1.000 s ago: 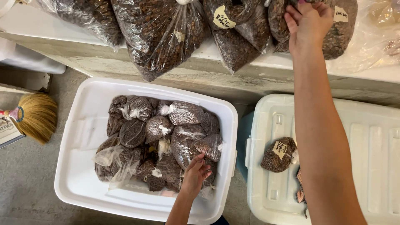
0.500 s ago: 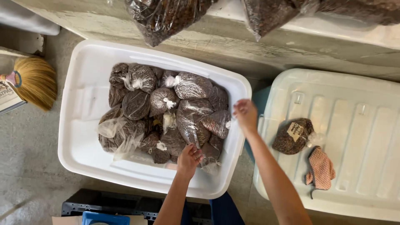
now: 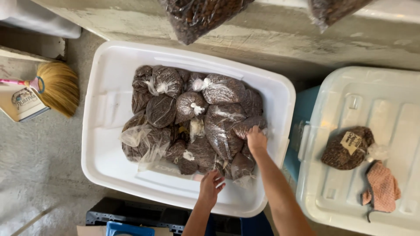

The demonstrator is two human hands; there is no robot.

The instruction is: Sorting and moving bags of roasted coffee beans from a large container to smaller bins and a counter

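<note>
Soft, slippery filled clear bags (image 3: 192, 120) in white bin (image 3: 103, 144); right hand (image 3: 256, 140) gripping one, left hand (image 3: 211, 187) half-open; knotted tops probably easiest.

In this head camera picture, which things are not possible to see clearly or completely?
- Left hand, head view: fingertips curl down among the bags; grip cannot be told.
- Right hand: fingers hidden by a clear bag.
- Lower bags in the white bin: covered by upper ones.
- Two hanging bags: cut off by the top edge.
- Broom: handle cut off at left.
</note>
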